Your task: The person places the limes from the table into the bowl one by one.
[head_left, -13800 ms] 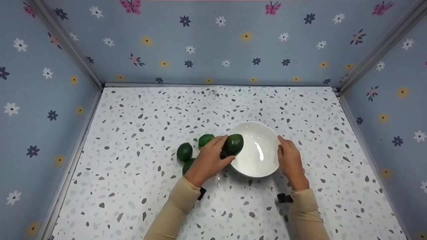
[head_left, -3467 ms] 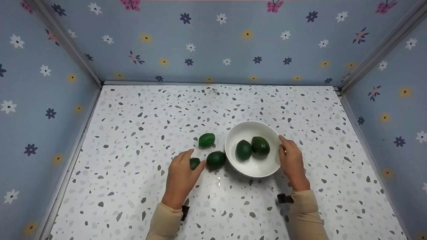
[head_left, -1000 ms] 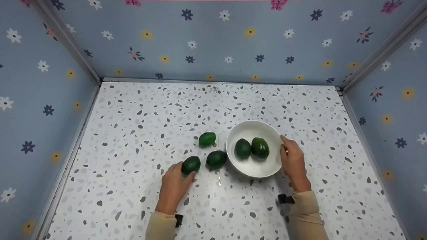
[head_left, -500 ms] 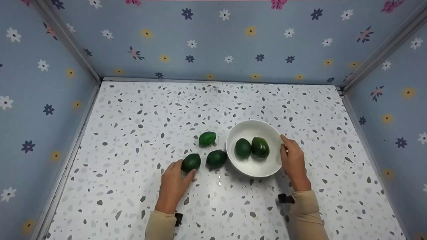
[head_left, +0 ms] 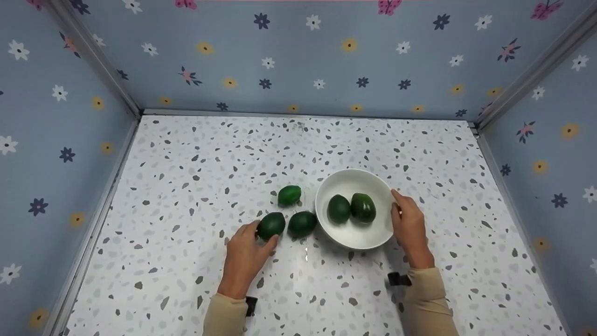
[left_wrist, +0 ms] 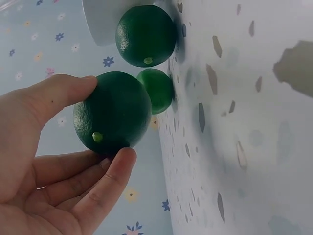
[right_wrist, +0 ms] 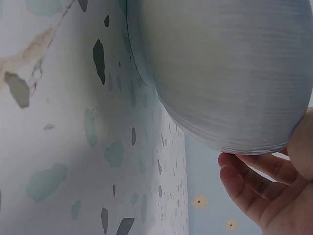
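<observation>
Compared with half a second ago, the held fruit (head_left: 271,226) has scooted a touch closer to the white bowl (head_left: 357,237). It's dark green, sits left of the bowl, and looks to be off the tabletop (head_left: 210,154) in the left wrist view. The left hand (head_left: 245,254) has it pinched between thumb and fingers. Between that one and the bowl there's a second dark fruit (head_left: 302,224), pretty much up against the bowl's left side. Slightly behind those two, also left of the bowl, lies a smaller, brighter green fruit (head_left: 289,195). Inside the bowl, two more sit side by side: a left one (head_left: 339,209) and a glossier right one (head_left: 363,208). The right hand (head_left: 409,224) touches the bowl's outer right side with bent fingers; can't tell if it's really gripping. Behind the bowl stands a blue floral wall (head_left: 298,98).
</observation>
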